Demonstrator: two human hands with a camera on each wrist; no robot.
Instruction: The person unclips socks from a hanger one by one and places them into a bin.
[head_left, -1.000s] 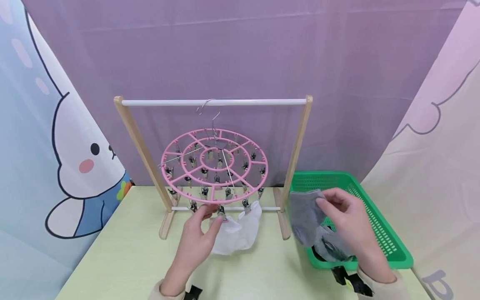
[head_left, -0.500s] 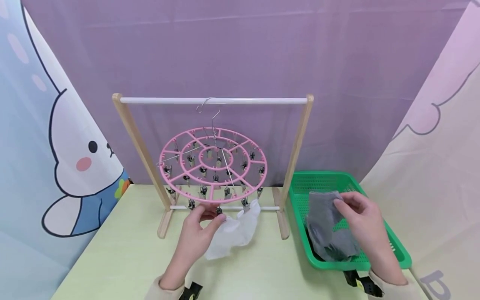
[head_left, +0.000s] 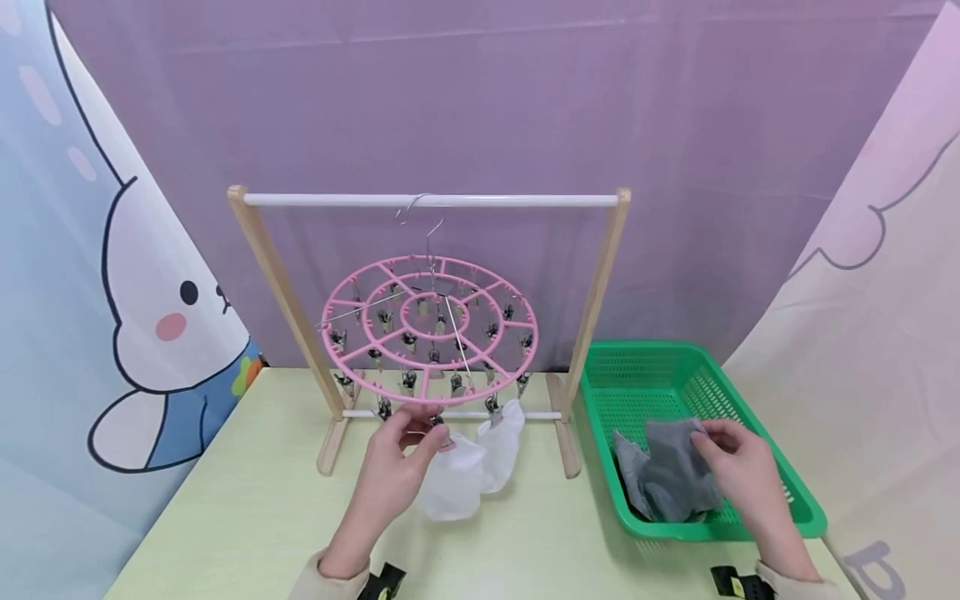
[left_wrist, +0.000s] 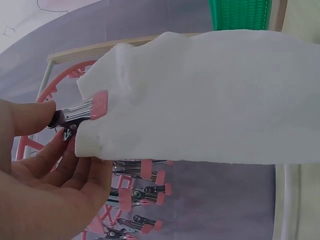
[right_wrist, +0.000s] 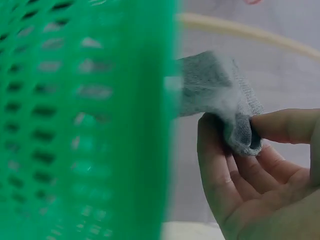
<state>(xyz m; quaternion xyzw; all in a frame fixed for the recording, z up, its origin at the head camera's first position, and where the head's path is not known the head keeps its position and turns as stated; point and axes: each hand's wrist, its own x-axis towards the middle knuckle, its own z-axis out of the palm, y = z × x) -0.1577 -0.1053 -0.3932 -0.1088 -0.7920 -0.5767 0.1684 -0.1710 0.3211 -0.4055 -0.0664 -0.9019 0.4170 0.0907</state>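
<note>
My left hand (head_left: 397, 462) is at the front rim of a round pink clip hanger (head_left: 426, 400), with thumb and fingers pinching a metal clip (left_wrist: 82, 110). The clip's pink tips bite the edge of a white sock (left_wrist: 200, 100), which hangs down beside the hand. Another white piece (head_left: 504, 450), apparently a second sock, hangs from a neighbouring clip to the right. Over the green basket (head_left: 813, 517), my right hand (head_left: 746, 471) pinches the top edge of a grey sock (head_left: 671, 467) between thumb and fingers. More grey cloth (head_left: 632, 467) lies beside it, partly covered.
The hanger hooks onto the white bar (head_left: 337, 201) of a wooden stand (head_left: 600, 292) on a pale table (head_left: 225, 500). Several other clips (left_wrist: 135, 192) dangle below the rings. A purple curtain (head_left: 487, 108) is behind, with printed cloths at both sides.
My right hand has moved right and down with the grey sock, from the basket's left side to low inside it. My left hand stays at the clip while the white sock swings slightly.
</note>
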